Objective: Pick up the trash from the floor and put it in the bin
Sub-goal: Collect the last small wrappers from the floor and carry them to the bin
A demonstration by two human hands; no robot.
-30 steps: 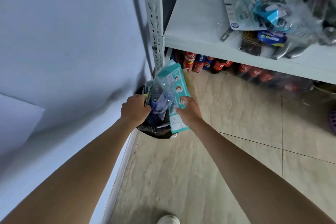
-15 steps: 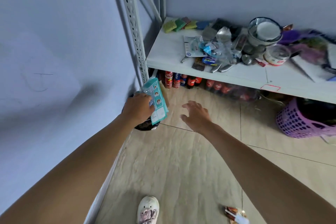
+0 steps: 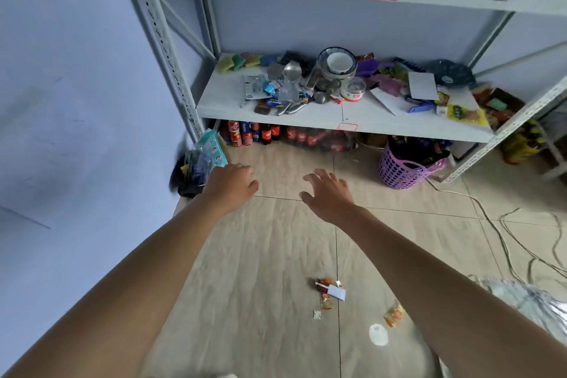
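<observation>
A small bin with a black liner [image 3: 184, 181] stands against the wall beside the shelf post. A teal package [image 3: 211, 146] and clear plastic stick up out of it. My left hand [image 3: 231, 184] hovers just right of the bin, fingers loosely curled, holding nothing. Further right, my right hand [image 3: 328, 193] is spread open above the floor tiles. Near my feet lie red and orange wrappers [image 3: 329, 290], another orange wrapper [image 3: 394, 314], a tiny white scrap [image 3: 317, 314] and a white round piece [image 3: 378, 334].
A grey metal shelf [image 3: 306, 120] holds bowls, sponges and packets. Soda bottles [image 3: 254, 133] line up under it. A purple basket [image 3: 405, 169] sits at the right. Cables [image 3: 521, 242] trail over the floor, and a crinkled silver bag [image 3: 527, 301] lies at the right edge.
My left hand has let go of the teal package, which now stands in the bin. Both hands have pulled back from it and the view has risen, showing wrappers on the floor.
</observation>
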